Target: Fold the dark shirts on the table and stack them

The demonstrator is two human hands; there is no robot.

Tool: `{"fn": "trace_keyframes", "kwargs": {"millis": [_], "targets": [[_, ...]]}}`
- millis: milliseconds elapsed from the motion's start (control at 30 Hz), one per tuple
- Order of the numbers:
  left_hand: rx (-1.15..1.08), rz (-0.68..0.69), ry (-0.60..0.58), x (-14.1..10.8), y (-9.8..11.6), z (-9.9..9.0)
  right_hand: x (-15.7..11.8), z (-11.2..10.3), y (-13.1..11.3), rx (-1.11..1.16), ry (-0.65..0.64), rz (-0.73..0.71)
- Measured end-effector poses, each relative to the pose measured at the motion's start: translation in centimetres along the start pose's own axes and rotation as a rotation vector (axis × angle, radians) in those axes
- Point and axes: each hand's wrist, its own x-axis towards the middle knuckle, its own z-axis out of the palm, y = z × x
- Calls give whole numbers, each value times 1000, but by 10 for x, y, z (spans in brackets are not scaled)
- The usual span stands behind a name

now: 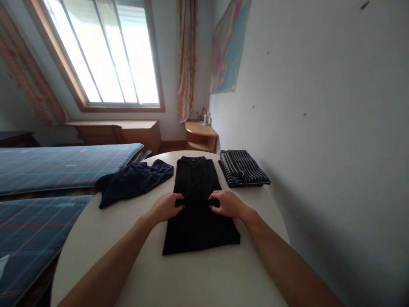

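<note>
A black collared shirt (198, 232) lies in a long folded strip on the white round table (96, 251), its collar at the far end. Across its middle runs a raised fold of cloth. My left hand (166, 207) pinches the left end of this fold between thumb and fingers. At the right end, my right hand (227, 204) grips the same fold in a like pinch. Below the hands the lower part of the shirt lies flat, its bottom edge toward me.
A crumpled dark navy garment (136, 181) lies at the table's left edge. Folded black-and-white striped cloth (244, 168) sits at the right, near the wall. Beds with blue plaid covers (64, 168) stand left; a corner shelf (200, 128) is beyond the table.
</note>
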Motion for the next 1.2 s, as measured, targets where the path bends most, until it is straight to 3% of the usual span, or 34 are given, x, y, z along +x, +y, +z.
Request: {"fn": "trace_keyframes", "kwargs": {"millis": [200, 300, 400, 567, 667, 833, 933, 1100, 1200], "targets": [[-108, 129, -314, -26, 9, -17, -21, -10, -24, 102, -217, -95], [-138, 195, -337, -35, 12, -18, -27, -12, -32, 138, -242, -131], [-108, 245, -221, -38, 14, -20, -28, -12, -34, 100, -120, -107], [-79, 201, 205, -27, 10, -17, -18, -7, -22, -36, 169, -19], [-66, 153, 297, -16, 0, -3, -9, 0, -9, -88, 227, -5], [-70, 143, 219, -8, -12, 13, -5, 11, 3, -29, 167, 72], [-49, 122, 165, -13, -10, 6, -9, 11, 0, 8, 148, 76], [-49, 157, -68, -30, -1, -13, -21, 1, -16, 101, 22, -17], [-76, 199, -132, -36, 3, -20, -26, -4, -23, 134, -44, -75]]}}
